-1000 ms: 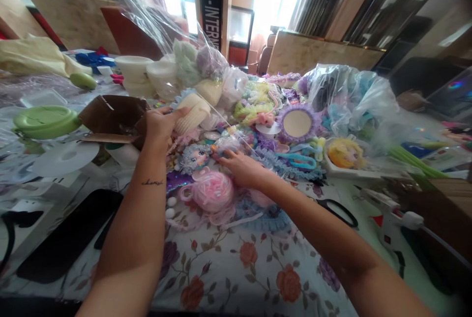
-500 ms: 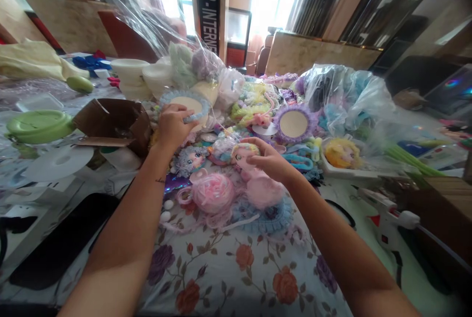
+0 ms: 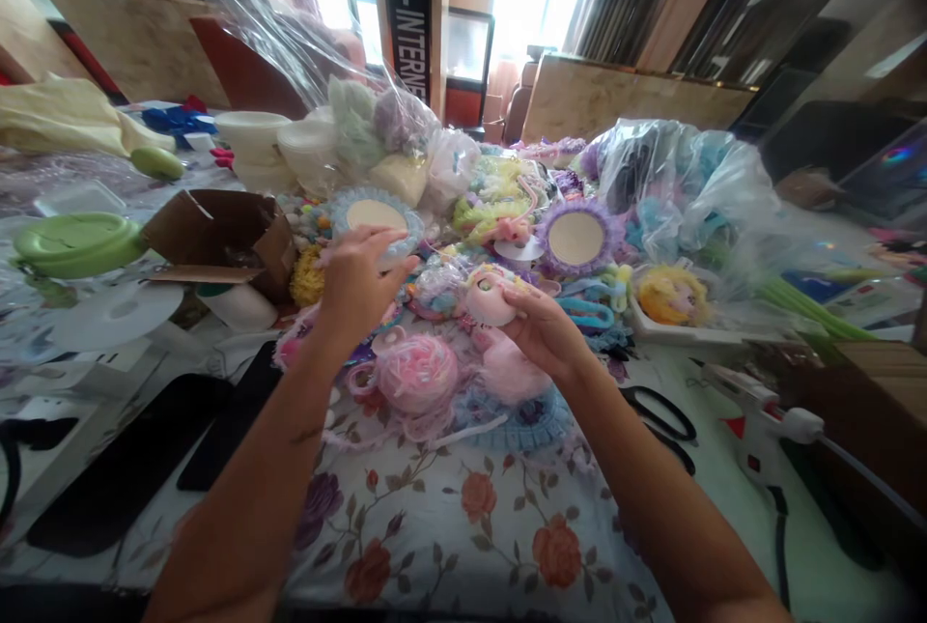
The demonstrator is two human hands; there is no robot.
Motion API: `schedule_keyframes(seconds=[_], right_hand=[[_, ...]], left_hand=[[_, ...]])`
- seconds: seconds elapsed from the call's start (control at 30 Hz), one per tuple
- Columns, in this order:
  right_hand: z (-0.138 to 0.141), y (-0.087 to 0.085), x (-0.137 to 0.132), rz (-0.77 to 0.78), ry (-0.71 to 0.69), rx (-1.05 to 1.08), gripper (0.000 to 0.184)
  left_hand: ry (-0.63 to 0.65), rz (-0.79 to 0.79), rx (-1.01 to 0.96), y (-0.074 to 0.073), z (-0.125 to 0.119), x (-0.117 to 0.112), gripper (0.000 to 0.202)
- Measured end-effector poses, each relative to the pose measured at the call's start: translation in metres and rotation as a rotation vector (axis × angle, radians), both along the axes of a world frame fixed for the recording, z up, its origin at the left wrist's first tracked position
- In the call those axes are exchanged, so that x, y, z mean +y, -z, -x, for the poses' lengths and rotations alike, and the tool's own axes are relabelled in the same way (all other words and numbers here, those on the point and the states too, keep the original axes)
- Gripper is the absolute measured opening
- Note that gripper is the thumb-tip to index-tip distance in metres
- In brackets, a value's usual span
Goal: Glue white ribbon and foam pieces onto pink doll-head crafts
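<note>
My right hand (image 3: 540,322) is closed round a doll head (image 3: 491,299) with a painted eye and pale yellow-pink trim, holding it up over the pile. My left hand (image 3: 366,285) holds nothing; its fingers are stretched out just in front of a round disc with a blue ruffled edge (image 3: 380,217). Below the hands lie a pink yarn ball (image 3: 418,372), a fluffy pink clump (image 3: 514,370) and a blue ruffled ring (image 3: 525,420). A purple-edged disc (image 3: 577,239) stands behind my right hand. The left forearm partly covers the grey-haired doll head's place.
On the left are an open cardboard box (image 3: 224,246), a green lidded container (image 3: 78,244) and a black slab (image 3: 130,464). On the right lie scissors (image 3: 662,415), a glue gun (image 3: 753,420) and a white tray with a yellow-haired doll head (image 3: 672,295). Plastic bags (image 3: 673,169) stand behind.
My left hand has let go of the blue-edged disc, which now rests on the pile, and has moved slightly right and nearer. My right hand has turned and drawn the doll head slightly right.
</note>
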State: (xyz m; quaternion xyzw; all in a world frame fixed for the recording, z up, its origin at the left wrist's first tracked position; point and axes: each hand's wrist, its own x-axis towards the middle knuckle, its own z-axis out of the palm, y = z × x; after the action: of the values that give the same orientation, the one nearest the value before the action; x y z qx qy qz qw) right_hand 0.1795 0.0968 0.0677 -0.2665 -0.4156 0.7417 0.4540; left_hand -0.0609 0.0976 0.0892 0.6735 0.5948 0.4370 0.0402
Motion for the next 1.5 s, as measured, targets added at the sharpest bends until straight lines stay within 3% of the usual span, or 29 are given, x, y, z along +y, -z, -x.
schedule_keyframes(seconds=[0.1,0.17,0.3,0.4,0.47,0.53,0.63,0.77,0.83,1.0,1.1,1.27,1.4,1.5], right_hand=[[0.007,-0.002,-0.01,-0.035,0.076,0.043,0.037],[0.012,-0.003,-0.021,-0.071,0.169,0.02,0.044],[0.019,0.003,-0.053,-0.185,0.333,-0.171,0.065],[0.018,0.011,-0.074,-0.25,0.303,-0.325,0.076],[0.012,0.017,-0.083,-0.241,0.249,-0.322,0.079],[0.003,0.02,-0.089,-0.223,0.211,-0.263,0.072],[-0.013,0.026,-0.095,-0.22,0.176,-0.235,0.053],[-0.031,0.034,-0.108,-0.228,0.058,-0.375,0.035],[-0.035,0.038,-0.116,-0.225,0.002,-0.486,0.033],[-0.037,0.042,-0.128,-0.189,-0.073,-0.637,0.038],[-0.043,0.048,-0.13,-0.116,-0.054,-0.667,0.039],[-0.06,0.062,-0.131,0.032,-0.11,-0.62,0.045],[-0.062,0.068,-0.123,0.033,-0.08,-0.582,0.045],[-0.057,0.068,-0.109,-0.007,-0.029,-0.516,0.045]], left_hand=[[0.245,0.265,-0.572,0.002,-0.034,-0.033,0.04],[0.392,0.465,-0.817,0.007,-0.053,-0.05,0.045],[0.6,0.588,-1.143,0.015,-0.08,-0.068,0.04],[0.632,0.595,-1.316,0.015,-0.09,-0.073,0.029],[0.611,0.637,-1.334,0.014,-0.09,-0.075,0.029],[0.57,0.661,-1.257,0.013,-0.086,-0.078,0.035],[0.57,0.689,-0.99,0.015,-0.075,-0.085,0.043],[0.584,0.645,-0.618,0.027,-0.064,-0.1,0.047],[0.572,0.615,-0.52,0.037,-0.063,-0.107,0.047],[0.686,0.62,-0.349,0.059,-0.068,-0.118,0.048],[0.611,0.451,-0.282,0.069,-0.07,-0.124,0.039],[0.318,-0.113,0.045,0.078,-0.054,-0.121,0.041],[0.249,-0.125,0.42,0.085,-0.039,-0.108,0.044],[0.241,-0.091,0.51,0.088,-0.035,-0.1,0.038]])
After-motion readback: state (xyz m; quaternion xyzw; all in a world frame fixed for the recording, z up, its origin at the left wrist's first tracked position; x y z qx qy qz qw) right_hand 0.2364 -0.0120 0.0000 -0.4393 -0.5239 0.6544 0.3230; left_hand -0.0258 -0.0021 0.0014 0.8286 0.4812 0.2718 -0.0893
